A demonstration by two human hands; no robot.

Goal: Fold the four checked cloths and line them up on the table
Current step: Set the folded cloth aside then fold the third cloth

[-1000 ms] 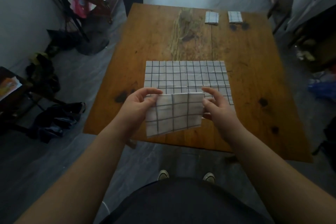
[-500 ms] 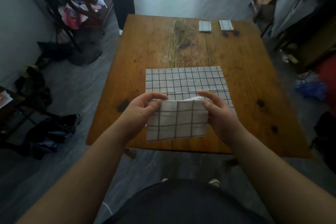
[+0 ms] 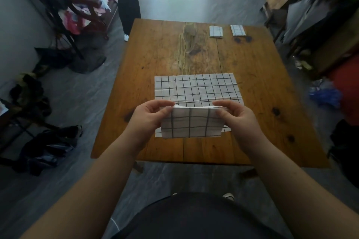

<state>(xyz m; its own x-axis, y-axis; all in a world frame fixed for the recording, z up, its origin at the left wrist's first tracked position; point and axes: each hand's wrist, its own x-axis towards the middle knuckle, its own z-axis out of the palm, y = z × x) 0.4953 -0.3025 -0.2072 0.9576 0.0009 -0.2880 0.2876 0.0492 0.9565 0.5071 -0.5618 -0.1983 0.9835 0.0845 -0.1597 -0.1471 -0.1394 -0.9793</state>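
A white cloth with a dark check, folded small (image 3: 191,123), hangs above the near part of the wooden table (image 3: 155,60). My left hand (image 3: 147,117) pinches its top left corner and my right hand (image 3: 236,115) pinches its top right corner. Under it a larger checked cloth (image 3: 196,88) lies spread flat on the table; its near edge is hidden by the held cloth. Two small folded checked cloths lie side by side at the far right of the table, one (image 3: 216,31) to the left of the other (image 3: 237,30).
A person in dark trousers (image 3: 127,0) stands beyond the table's far left corner. A chair piled with clothes (image 3: 87,0) is at the left, with dark bags (image 3: 50,147) on the floor. Furniture and clutter line the right side (image 3: 314,25).
The held cloth has been levelled, and both hands have shifted to pinch its top corners. My head has tilted up, showing more of the room beyond the table.
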